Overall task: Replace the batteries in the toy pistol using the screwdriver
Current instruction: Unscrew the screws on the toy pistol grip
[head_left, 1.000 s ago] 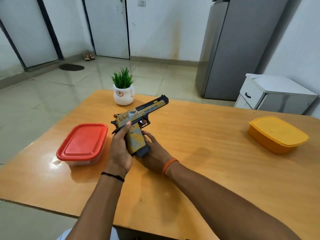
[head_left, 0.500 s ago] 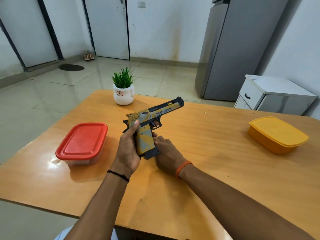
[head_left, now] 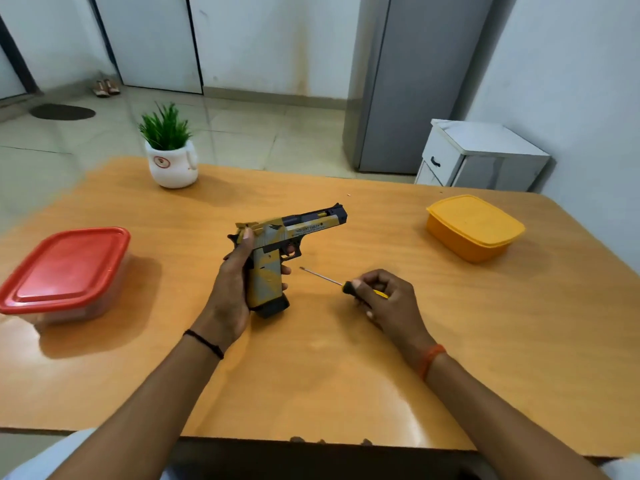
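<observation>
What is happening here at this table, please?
A person sits at an orange wooden table. The left hand holds a yellow and grey toy pistol upright by its grip. The right hand grips a screwdriver by its handle, the tip pointing at the pistol but not touching it. No cover looks opened yet. A red-lidded container, a yellow container and a potted plant stand around, closed and untouched.

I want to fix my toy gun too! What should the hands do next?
Probably bring the screwdriver tip to the toy pistol grip. The right hand already holds the screwdriver, apart from the pistol, and the left hand holds the pistol upright.
</observation>
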